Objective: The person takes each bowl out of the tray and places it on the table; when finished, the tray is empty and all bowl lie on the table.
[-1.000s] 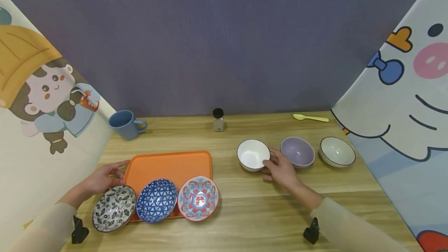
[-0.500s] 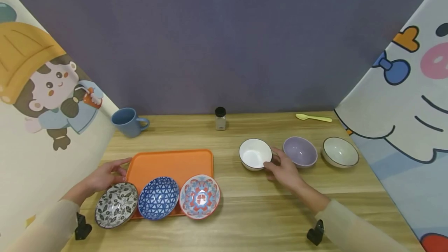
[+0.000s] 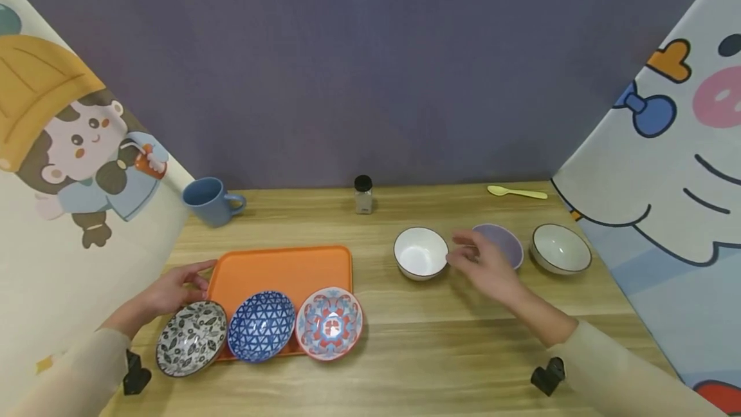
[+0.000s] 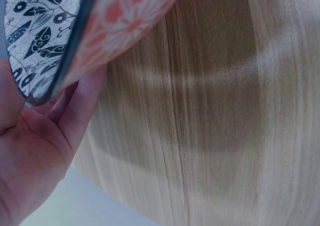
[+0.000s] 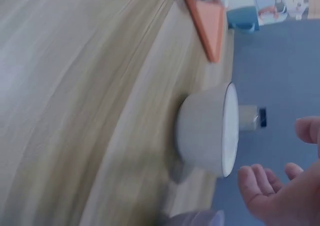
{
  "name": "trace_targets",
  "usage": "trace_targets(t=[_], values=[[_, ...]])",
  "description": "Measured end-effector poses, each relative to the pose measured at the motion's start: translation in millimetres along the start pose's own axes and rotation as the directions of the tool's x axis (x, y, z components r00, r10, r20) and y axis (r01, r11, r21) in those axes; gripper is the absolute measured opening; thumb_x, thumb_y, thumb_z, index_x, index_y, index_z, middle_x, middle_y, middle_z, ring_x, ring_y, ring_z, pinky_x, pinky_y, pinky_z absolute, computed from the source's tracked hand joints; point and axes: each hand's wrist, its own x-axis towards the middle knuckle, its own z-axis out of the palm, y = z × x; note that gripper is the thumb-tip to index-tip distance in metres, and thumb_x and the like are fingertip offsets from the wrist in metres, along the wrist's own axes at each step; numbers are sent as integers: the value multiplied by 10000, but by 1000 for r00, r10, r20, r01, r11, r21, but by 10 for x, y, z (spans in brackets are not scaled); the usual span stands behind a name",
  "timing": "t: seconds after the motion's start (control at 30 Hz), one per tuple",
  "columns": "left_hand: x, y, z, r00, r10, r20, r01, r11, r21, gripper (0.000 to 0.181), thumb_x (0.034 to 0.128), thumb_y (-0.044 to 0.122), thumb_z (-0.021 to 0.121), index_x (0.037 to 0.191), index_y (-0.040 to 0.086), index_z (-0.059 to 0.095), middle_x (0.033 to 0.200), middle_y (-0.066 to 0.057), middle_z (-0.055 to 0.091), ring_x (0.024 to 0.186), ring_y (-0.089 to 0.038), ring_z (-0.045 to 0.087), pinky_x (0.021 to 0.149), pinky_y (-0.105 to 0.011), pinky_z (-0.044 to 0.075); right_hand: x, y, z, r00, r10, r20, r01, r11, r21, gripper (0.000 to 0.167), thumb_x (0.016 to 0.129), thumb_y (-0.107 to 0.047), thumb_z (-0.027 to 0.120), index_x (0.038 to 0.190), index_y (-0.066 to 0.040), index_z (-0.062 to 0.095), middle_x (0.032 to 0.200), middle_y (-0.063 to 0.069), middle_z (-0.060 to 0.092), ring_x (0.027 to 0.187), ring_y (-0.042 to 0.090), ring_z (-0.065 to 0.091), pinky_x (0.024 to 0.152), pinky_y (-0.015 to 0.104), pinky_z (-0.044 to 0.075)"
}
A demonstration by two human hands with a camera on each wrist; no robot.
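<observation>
My left hand [image 3: 173, 289] lies at the left edge of the orange tray [image 3: 278, 269], its fingers relaxed against the rim. Just below it, a black-and-white leaf-patterned bowl [image 3: 192, 338] hides part of the hand in the left wrist view. A blue triangle-patterned bowl [image 3: 262, 327] and a red-and-blue flowered bowl [image 3: 329, 324] sit along the tray's near side. My right hand [image 3: 489, 269] holds nothing and hovers between the white bowl [image 3: 420, 253] and the purple bowl [image 3: 503, 243], partly covering the purple one. In the right wrist view, a gap separates its fingertips from the white bowl [image 5: 202, 128].
A pale grey-green bowl [image 3: 560, 250] stands at the right. Along the back are a blue mug [image 3: 211, 203], a small black-capped jar [image 3: 363, 195] and a yellow spoon [image 3: 517, 192]. A dark wall rises behind the wooden table [image 3: 440, 365], with printed cartoon panels on both sides.
My right hand has let go of the white bowl and moved right, up to the purple bowl. The left hand stays at the tray; the bowls keep their places.
</observation>
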Motion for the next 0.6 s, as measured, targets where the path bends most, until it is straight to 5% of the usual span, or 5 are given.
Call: trace_targets(t=[0.27, 0.6], values=[[19, 25, -16, 1000, 16, -4, -16, 999, 30, 735, 909, -32, 646, 1569, -46, 321, 1006, -137, 651, 888, -245, 585, 688, -296, 501, 3, -245, 290, 985, -91, 147, 67, 985, 159, 478, 958, -156, 710, 1380, 8, 555, 1297, 246, 628, 1104, 338, 680, 861, 303, 561], [-4, 32, 17, 1000, -10, 6, 10, 1000, 0, 745, 909, -46, 617, 1583, -32, 300, 1033, -153, 637, 907, -252, 579, 689, -301, 503, 57, -286, 909, 904, -157, 398, 49, 962, 268, 497, 963, -106, 697, 1418, -7, 522, 1317, 278, 597, 1105, 312, 684, 911, 289, 553]])
